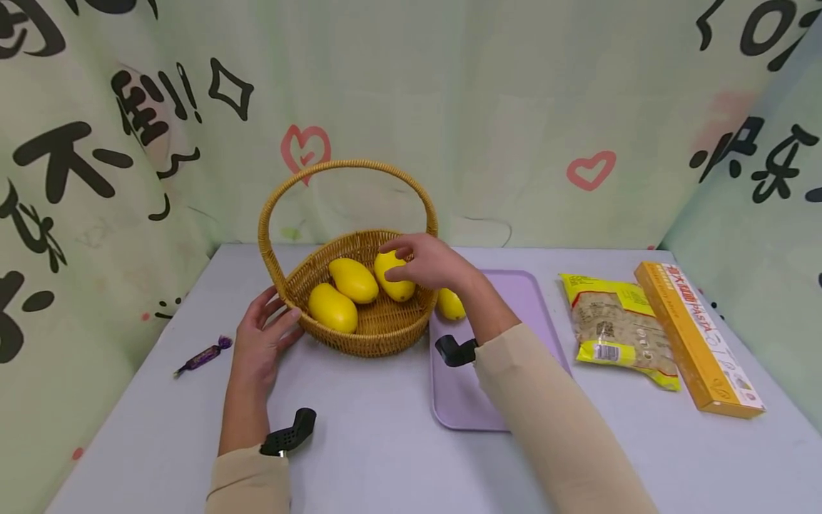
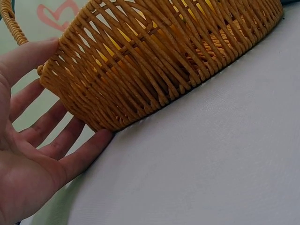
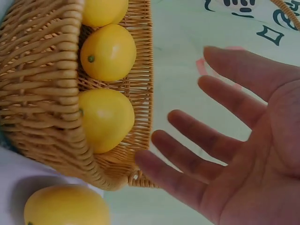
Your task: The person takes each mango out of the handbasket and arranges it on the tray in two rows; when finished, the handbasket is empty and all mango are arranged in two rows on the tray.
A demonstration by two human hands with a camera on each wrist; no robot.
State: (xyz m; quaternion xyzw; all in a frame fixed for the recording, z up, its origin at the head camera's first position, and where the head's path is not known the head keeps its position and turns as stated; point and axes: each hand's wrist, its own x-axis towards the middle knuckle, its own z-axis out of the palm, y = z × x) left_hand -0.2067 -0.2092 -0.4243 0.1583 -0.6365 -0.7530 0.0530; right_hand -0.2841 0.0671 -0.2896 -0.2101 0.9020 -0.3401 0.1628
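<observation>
A wicker basket (image 1: pixel 369 348) with a tall arched handle holds three yellow mangoes: one at the left front (image 1: pixel 332 308), one in the middle (image 1: pixel 353 280) and one at the right (image 1: pixel 397 291). My left hand (image 1: pixel 260 339) touches the basket's left end, thumb by the rim and fingers spread along its side. Over the right mango hovers my right hand (image 1: pixel 430 263), its fingers apart and nothing in them; the right wrist view shows a gap between fingertips and fruit. Another mango (image 1: pixel 451 305) lies on a purple tray (image 1: pixel 465 400), partly hidden by my right arm.
Right of the tray lie a yellow-and-clear food packet (image 1: pixel 619 325) and a long orange pasta box (image 1: pixel 696 343). A purple-wrapped candy (image 1: pixel 204 356) lies at the left. A printed curtain (image 1: pixel 514 143) hangs behind the white table (image 1: pixel 379 442).
</observation>
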